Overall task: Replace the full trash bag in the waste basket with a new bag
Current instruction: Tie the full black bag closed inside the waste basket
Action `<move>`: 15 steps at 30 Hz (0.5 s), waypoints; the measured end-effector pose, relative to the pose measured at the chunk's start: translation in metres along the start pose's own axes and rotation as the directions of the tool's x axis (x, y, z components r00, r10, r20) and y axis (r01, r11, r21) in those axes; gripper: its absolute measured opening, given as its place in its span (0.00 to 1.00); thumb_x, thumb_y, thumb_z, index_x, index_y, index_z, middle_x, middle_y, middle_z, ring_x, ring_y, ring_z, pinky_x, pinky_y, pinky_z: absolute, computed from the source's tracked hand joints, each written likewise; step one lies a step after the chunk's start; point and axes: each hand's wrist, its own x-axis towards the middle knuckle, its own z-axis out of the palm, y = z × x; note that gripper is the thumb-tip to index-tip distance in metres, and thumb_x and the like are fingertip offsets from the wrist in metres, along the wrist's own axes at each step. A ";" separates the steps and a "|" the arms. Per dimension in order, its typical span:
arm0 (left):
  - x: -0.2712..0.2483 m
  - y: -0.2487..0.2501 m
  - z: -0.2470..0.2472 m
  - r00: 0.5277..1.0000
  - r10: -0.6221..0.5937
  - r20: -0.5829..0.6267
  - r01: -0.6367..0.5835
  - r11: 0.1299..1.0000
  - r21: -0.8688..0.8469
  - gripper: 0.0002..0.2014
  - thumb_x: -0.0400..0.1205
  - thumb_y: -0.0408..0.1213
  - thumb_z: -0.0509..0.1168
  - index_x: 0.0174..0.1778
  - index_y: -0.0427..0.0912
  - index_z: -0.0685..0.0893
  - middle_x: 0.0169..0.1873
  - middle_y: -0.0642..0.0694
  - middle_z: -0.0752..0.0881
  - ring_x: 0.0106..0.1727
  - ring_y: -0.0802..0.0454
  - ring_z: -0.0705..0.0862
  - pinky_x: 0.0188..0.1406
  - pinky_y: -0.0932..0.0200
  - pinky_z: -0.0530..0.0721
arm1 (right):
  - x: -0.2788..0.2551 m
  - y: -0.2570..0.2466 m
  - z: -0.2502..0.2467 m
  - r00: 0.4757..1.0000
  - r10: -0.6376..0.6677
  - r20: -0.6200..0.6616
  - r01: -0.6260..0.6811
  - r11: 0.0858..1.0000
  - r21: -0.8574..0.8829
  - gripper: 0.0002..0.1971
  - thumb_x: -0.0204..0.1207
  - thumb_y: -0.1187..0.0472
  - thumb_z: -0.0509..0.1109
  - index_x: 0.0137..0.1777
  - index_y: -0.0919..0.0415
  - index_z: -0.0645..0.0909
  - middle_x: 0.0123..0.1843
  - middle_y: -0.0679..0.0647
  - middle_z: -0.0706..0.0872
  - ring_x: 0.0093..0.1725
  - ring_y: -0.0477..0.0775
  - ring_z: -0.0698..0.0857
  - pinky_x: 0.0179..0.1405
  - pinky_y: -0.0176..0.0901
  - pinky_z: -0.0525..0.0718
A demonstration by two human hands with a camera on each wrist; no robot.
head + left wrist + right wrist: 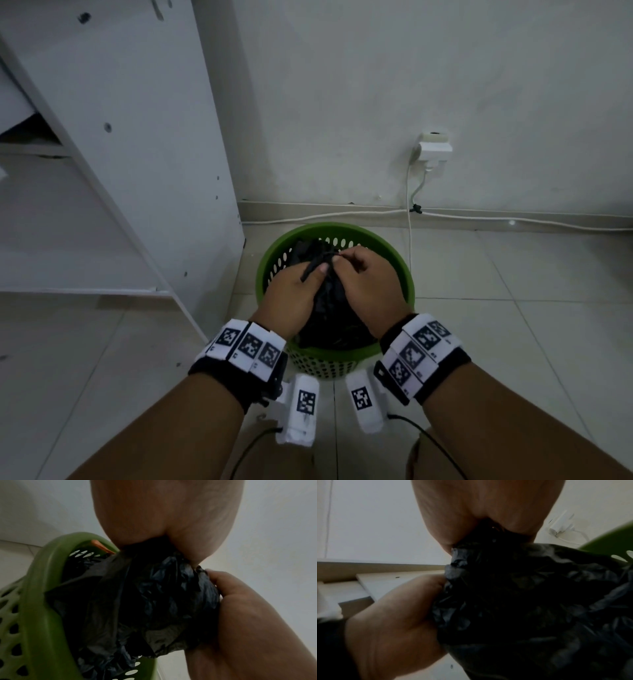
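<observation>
A green perforated waste basket (404, 274) stands on the tiled floor near the wall. A full black trash bag (334, 329) sits inside it, its top gathered into a bunch. My left hand (294, 291) grips the gathered neck from the left, thumb over a twisted strip of bag. My right hand (368, 277) pinches the bag's top from the right. In the left wrist view the black bag (154, 601) bulges out of the basket rim (44, 563) with my right hand's fingers (228, 588) against it. In the right wrist view the bag (530, 601) fills the frame beside my left hand (399, 622).
A white cabinet (137, 137) stands close on the basket's left. A wall socket with a plugged adapter (433, 147) and white cables (409, 219) lie behind and right of the basket. Tiled floor (513, 308) spreads to the right.
</observation>
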 end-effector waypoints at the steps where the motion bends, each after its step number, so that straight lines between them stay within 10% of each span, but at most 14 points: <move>1: 0.001 0.001 0.001 0.998 -0.056 -0.004 0.055 0.997 -0.061 0.18 0.90 0.48 0.57 0.50 0.45 0.91 0.42 0.50 0.91 0.42 0.60 0.87 0.47 0.61 0.84 | -0.003 0.000 -0.001 0.997 -0.072 -0.029 0.071 0.997 -0.029 0.09 0.79 0.58 0.71 0.46 0.63 0.87 0.39 0.49 0.85 0.40 0.37 0.82 0.46 0.39 0.80; 6: 0.014 0.005 0.005 0.948 -0.305 0.093 0.319 0.893 -0.317 0.14 0.87 0.42 0.62 0.50 0.42 0.93 0.46 0.38 0.92 0.52 0.38 0.90 0.65 0.36 0.84 | -0.020 0.021 0.003 0.956 -0.253 0.151 0.275 0.950 -0.148 0.29 0.77 0.43 0.68 0.74 0.58 0.74 0.67 0.49 0.79 0.66 0.41 0.75 0.67 0.27 0.70; 12: 0.018 0.001 0.012 0.946 -0.316 0.068 0.323 0.923 -0.210 0.21 0.86 0.52 0.59 0.51 0.37 0.88 0.44 0.43 0.90 0.49 0.44 0.88 0.57 0.43 0.85 | -0.012 0.027 0.005 0.991 -0.111 0.078 0.117 0.990 -0.073 0.09 0.82 0.53 0.68 0.57 0.52 0.86 0.49 0.42 0.88 0.46 0.27 0.82 0.45 0.16 0.74; 15: 0.013 -0.015 0.017 0.982 -0.137 -0.133 0.124 0.987 -0.101 0.19 0.83 0.56 0.64 0.58 0.44 0.81 0.52 0.48 0.85 0.56 0.51 0.85 0.58 0.51 0.84 | 0.002 0.027 0.008 0.995 0.085 0.058 -0.088 0.995 0.048 0.15 0.81 0.49 0.68 0.34 0.52 0.84 0.32 0.46 0.86 0.33 0.40 0.85 0.37 0.37 0.83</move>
